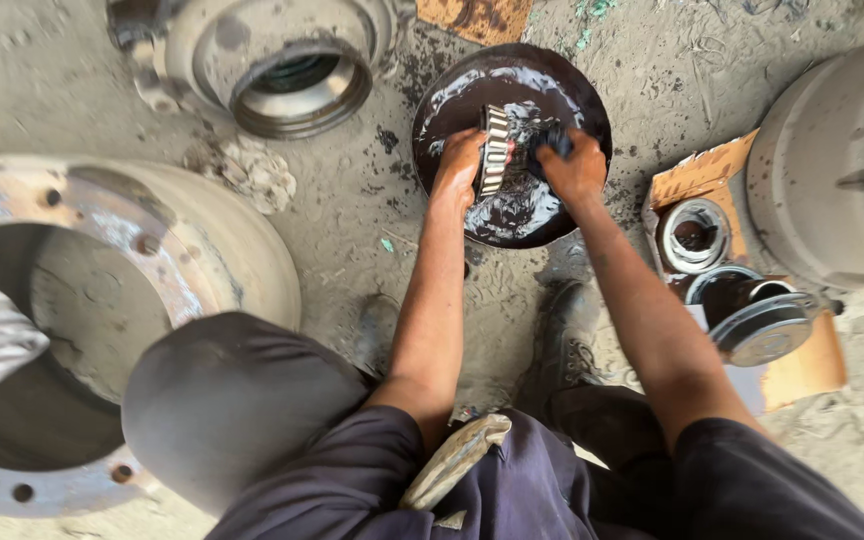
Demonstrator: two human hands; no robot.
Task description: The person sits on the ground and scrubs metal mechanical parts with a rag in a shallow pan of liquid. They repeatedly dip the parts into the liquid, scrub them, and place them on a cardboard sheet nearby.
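Arms reach forward, left hand gripping roller bearing, right hand beside.

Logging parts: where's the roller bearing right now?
Head view, top centre: the roller bearing is held over the dark oily pan, gripped by the left hand, with the right hand beside it.

Head camera, looking straight down.
It sits close above the arms, facing the pan and dirt floor ahead of the knees.
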